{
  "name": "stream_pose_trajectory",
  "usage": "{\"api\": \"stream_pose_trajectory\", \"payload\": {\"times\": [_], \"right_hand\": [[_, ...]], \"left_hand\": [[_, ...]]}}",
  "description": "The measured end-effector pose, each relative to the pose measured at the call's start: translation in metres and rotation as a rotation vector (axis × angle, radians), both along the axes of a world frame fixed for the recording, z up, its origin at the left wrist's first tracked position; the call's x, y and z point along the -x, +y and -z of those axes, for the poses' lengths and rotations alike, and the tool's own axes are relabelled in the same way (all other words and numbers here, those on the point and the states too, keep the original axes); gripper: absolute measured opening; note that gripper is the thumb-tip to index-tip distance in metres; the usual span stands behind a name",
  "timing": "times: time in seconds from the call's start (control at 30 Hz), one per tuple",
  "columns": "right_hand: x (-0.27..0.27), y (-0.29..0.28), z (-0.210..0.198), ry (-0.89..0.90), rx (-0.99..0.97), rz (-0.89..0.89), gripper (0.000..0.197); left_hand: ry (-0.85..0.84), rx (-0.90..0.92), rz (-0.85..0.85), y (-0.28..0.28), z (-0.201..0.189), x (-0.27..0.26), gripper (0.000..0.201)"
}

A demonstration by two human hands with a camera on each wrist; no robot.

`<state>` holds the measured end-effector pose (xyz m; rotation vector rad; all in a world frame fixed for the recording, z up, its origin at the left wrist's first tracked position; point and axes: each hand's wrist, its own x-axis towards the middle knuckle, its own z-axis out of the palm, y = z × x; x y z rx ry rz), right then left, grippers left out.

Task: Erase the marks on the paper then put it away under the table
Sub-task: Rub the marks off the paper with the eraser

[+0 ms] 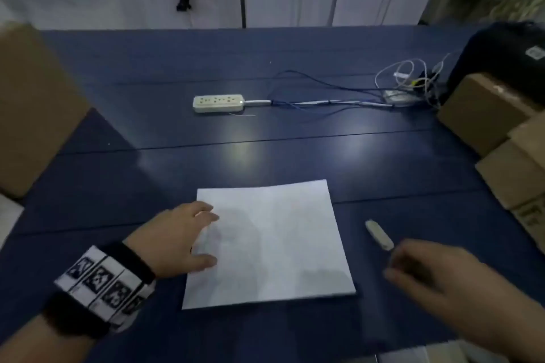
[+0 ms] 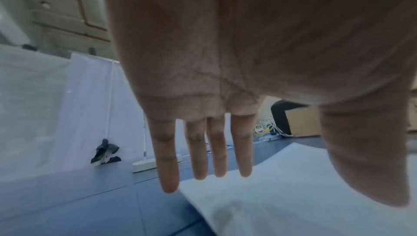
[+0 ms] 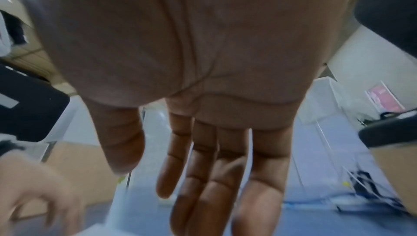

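A white sheet of paper (image 1: 269, 242) lies flat on the blue table (image 1: 265, 141), near the front edge. Any marks on it are too faint to make out. My left hand (image 1: 188, 237) rests over the paper's left edge, its fingers (image 2: 168, 168) straight and spread above the paper (image 2: 293, 195). A small white eraser (image 1: 379, 234) lies on the table just right of the sheet. My right hand (image 1: 427, 271) is blurred, hovering a little below and right of the eraser; its fingers (image 3: 225, 177) are extended and hold nothing.
A white power strip (image 1: 218, 103) with cables (image 1: 339, 94) lies mid-table. Cardboard boxes (image 1: 501, 138) and a dark bag (image 1: 507, 50) stand at the right, another box (image 1: 32, 109) at the left. A white curtain hangs behind the table.
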<state>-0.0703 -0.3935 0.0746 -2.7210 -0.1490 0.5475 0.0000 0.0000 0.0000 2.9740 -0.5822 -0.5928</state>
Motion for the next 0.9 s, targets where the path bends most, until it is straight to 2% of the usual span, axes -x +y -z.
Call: {"api": "stream_pose_trajectory", "payload": {"times": [0.07, 0.13, 0.17, 0.33, 0.5, 0.57, 0.77, 0.9], "right_hand": [[-0.012, -0.001, -0.001, -0.132, -0.011, 0.001, 0.021], [-0.037, 0.0, -0.002, -0.323, -0.038, 0.015, 0.012], [-0.05, 0.0, 0.001, -0.353, -0.052, 0.023, 0.011], [-0.111, -0.003, 0.041, -0.251, 0.07, 0.06, 0.034], [-0.104, 0.002, 0.086, -0.03, 0.305, 0.069, 0.029], [-0.097, 0.006, 0.089, -0.013, 0.348, 0.05, 0.031], [-0.086, 0.006, 0.084, -0.01, 0.387, 0.01, 0.014], [-0.094, 0.02, 0.068, -0.152, 0.341, -0.09, 0.025]], "left_hand": [[0.033, -0.049, -0.018, -0.004, 0.013, 0.004, 0.087], [0.049, -0.054, -0.02, -0.005, 0.02, 0.004, 0.09], [0.047, -0.048, -0.011, -0.005, 0.023, 0.001, 0.09], [0.004, -0.004, -0.015, -0.004, 0.026, 0.003, 0.09], [0.01, 0.042, -0.048, 0.0, 0.02, 0.007, 0.09], [0.011, 0.06, -0.057, 0.003, 0.017, 0.009, 0.089], [0.028, 0.03, -0.061, 0.004, 0.017, 0.003, 0.087], [0.045, 0.086, -0.071, 0.01, 0.016, -0.002, 0.085]]}}
